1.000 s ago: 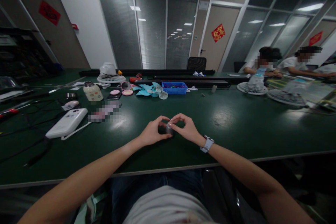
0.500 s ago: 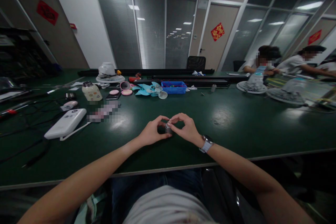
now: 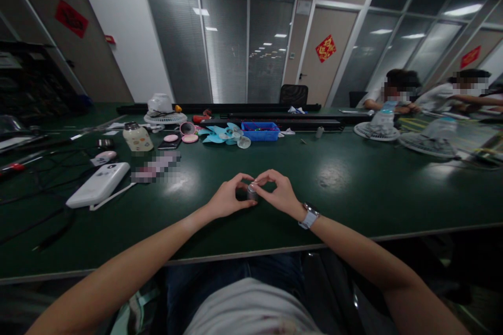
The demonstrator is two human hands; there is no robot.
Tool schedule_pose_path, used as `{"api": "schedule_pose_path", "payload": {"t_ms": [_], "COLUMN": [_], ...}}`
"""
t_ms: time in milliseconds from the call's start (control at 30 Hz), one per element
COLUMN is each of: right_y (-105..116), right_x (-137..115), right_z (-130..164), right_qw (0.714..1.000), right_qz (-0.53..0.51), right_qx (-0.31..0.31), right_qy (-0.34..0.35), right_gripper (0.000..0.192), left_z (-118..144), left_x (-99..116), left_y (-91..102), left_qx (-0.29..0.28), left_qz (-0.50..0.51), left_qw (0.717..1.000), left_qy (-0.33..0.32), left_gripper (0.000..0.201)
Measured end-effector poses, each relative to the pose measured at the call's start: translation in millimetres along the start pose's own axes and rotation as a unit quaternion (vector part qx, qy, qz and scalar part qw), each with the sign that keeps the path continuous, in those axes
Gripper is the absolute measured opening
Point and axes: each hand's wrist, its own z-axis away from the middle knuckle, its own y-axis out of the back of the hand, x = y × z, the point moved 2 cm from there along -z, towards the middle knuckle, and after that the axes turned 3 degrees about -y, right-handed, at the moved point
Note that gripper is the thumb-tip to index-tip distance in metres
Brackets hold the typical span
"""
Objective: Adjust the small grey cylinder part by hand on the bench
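If your left hand (image 3: 225, 199) loosens or your right hand (image 3: 281, 194) presses off-centre, the small grey cylinder (image 3: 252, 193) could well tip or skid across the smooth worktop (image 3: 365, 193), since it looks narrow and stands roughly upright. It sits between your two hands near the front edge, with your left fingers curled around it and the thumb low against its near side, apparently gripping it. Your right thumb and forefinger come together at its top, but whether they pinch anything is too small to tell.
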Motion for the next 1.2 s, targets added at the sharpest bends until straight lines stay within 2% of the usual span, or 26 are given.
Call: {"api": "schedule_pose_path", "payload": {"t_ms": [333,700,933,1033,1200], "right_y": [-2,-1,9,12,8], "right_x": [2,-1,19,32,40], "right_z": [-1,-1,-6,-8,-8], "right_qw": [1.000,1.000,0.998,0.999,0.997], "right_qz": [-0.015,-0.015,-0.020,-0.014,0.000], "right_qx": [0.001,0.023,0.058,0.030,-0.062], "right_qy": [-0.002,0.005,-0.026,-0.039,-0.039], "right_gripper": [0.012,0.004,0.011,0.014,0.009], "left_z": [0,0,1,1,0], "left_x": [0,0,6,8,5], "left_y": [-0.3,-0.1,2.7,4.0,4.7], "left_qx": [0.003,0.004,0.010,0.018,0.038], "left_qz": [-0.009,-0.011,-0.037,-0.055,-0.082], "left_qw": [1.000,1.000,0.999,0.998,0.996], "left_qy": [0.001,0.001,0.006,0.008,0.011], "left_gripper": [0.056,0.057,0.057,0.057,0.056]}}
